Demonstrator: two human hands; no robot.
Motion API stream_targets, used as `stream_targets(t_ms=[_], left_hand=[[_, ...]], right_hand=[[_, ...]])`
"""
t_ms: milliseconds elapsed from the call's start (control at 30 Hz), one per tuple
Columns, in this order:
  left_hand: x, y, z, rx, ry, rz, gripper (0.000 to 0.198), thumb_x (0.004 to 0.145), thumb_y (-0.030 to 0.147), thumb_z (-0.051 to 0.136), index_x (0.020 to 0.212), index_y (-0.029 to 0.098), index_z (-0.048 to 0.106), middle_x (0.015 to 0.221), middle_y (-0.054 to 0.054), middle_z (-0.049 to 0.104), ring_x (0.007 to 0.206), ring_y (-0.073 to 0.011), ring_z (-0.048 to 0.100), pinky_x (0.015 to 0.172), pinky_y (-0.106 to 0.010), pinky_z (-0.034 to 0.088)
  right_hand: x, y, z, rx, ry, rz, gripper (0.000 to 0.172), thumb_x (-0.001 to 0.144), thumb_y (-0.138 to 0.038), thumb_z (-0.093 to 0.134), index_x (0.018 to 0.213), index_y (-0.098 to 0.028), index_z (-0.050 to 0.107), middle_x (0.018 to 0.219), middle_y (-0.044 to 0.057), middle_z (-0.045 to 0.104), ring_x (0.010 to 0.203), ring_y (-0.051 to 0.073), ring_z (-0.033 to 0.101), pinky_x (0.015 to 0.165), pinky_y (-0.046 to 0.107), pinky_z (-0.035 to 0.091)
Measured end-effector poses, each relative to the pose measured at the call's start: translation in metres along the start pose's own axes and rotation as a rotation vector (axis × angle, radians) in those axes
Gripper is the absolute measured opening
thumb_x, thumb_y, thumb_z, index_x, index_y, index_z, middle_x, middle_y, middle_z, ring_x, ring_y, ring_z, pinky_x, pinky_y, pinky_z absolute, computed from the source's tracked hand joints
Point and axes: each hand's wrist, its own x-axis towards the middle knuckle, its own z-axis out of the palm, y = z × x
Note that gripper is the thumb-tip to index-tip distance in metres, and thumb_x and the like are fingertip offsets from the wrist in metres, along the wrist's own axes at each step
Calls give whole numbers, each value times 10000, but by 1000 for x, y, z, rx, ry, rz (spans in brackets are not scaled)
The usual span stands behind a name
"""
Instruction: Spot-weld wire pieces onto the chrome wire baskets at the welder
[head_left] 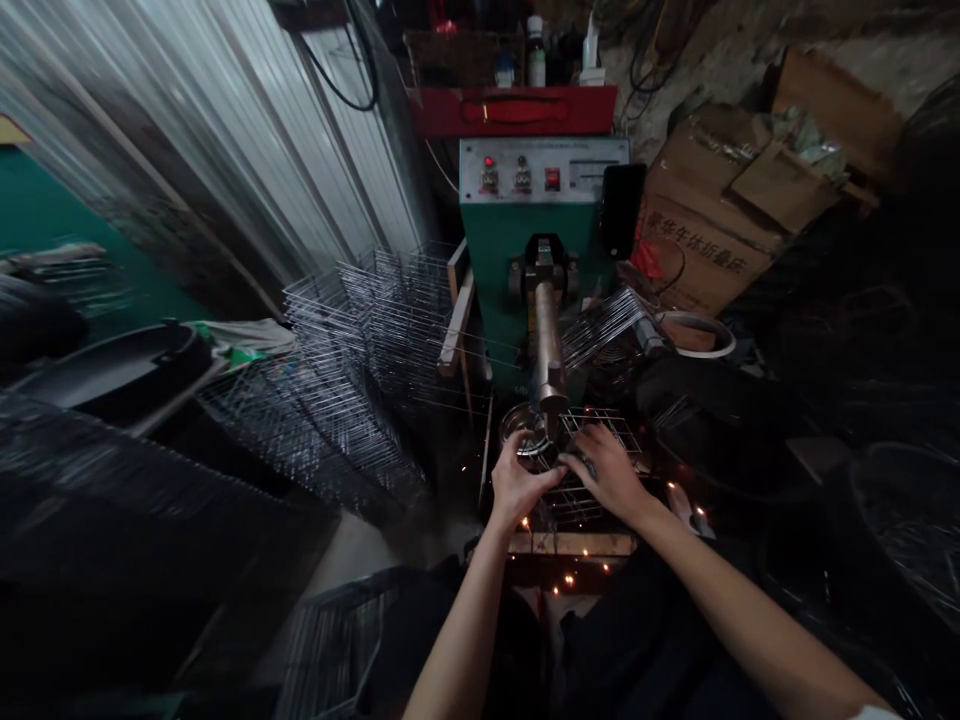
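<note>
My left hand (519,486) curls around a round metal ring (517,420) under the welding machine's arm, its thumb pointing right. Close beside it, my right hand (606,472) bends its fingers over a wire grid (619,428), gripping it near the ring. The thick metal electrode arm (550,350) of the green spot welder (495,260) comes down between my hands, with its tip just above the work. Orange sparks fly below and to the right of my hands. My fingers partly hide where ring and grid meet.
Stacked wire grids (352,350) stand to the left. A wooden bar (574,543) lies below my hands. Bundled metal wires (607,325) sit right of the machine, near a cardboard box (705,220). A black phone (622,210) is on the machine's front.
</note>
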Motion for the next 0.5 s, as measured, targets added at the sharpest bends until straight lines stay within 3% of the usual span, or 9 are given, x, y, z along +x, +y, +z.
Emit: stream_targets(t_ms=[100, 200, 500], left_hand=[[18, -8, -1, -17, -28, 38, 694, 567, 440, 890, 1175, 269, 603, 1122, -26, 704, 1040, -251, 672, 890, -360, 523], [31, -17, 0, -81, -48, 55, 726, 564, 439, 896, 1195, 245, 593, 1139, -47, 698, 1056, -245, 665, 920, -363, 514], [37, -19, -6, -50, -67, 147, 724, 574, 430, 898, 1200, 244, 586, 1173, -49, 675, 1113, -249, 637, 972, -377, 495]], right_hand=[[8, 11, 6, -40, -4, 1, 120, 973, -239, 582, 877, -188, 633, 915, 88, 593, 895, 259, 541, 835, 401, 480], [13, 20, 8, -16, -34, -9, 127, 974, -209, 574, 866, -190, 640, 905, 78, 594, 881, 245, 543, 829, 387, 475], [12, 24, 9, 15, -54, -3, 135, 977, -224, 586, 868, -197, 660, 889, 71, 615, 890, 238, 563, 835, 377, 480]])
